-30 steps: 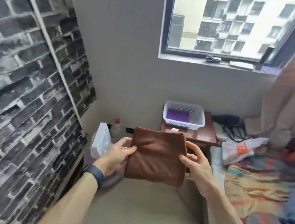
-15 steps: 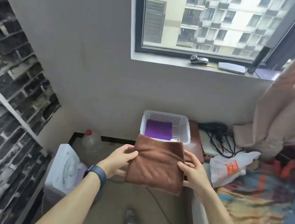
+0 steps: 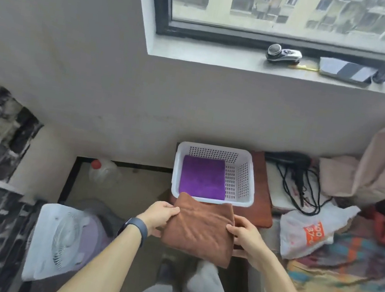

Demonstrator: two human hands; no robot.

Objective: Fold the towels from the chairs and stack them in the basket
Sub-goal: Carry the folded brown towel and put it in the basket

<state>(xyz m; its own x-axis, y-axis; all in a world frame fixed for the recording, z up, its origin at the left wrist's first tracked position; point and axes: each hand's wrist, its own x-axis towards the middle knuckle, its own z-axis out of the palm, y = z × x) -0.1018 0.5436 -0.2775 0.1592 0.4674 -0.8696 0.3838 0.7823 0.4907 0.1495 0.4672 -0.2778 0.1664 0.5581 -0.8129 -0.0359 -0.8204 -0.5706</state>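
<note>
A folded brown towel (image 3: 201, 228) is held flat in the air between both hands, just in front of the basket's near rim. My left hand (image 3: 158, 217) grips its left edge, thumb on top. Its right edge is gripped by my right hand (image 3: 245, 237). The white perforated basket (image 3: 241, 177) stands on a small red-brown table (image 3: 261, 200) under the window. Inside the basket, on its left side, lies a folded purple towel (image 3: 203, 178).
A white fan (image 3: 59, 238) and a plastic bottle (image 3: 104, 173) stand on the floor at left. To the right lie black cables (image 3: 297, 183), a white plastic bag (image 3: 308, 231) and a patterned bedspread (image 3: 340, 285). A shaver (image 3: 283, 54) sits on the windowsill.
I have walked closer to the basket, which now looks larger and nearer. The brown towel, held the same way, has come up to the basket's near rim.
</note>
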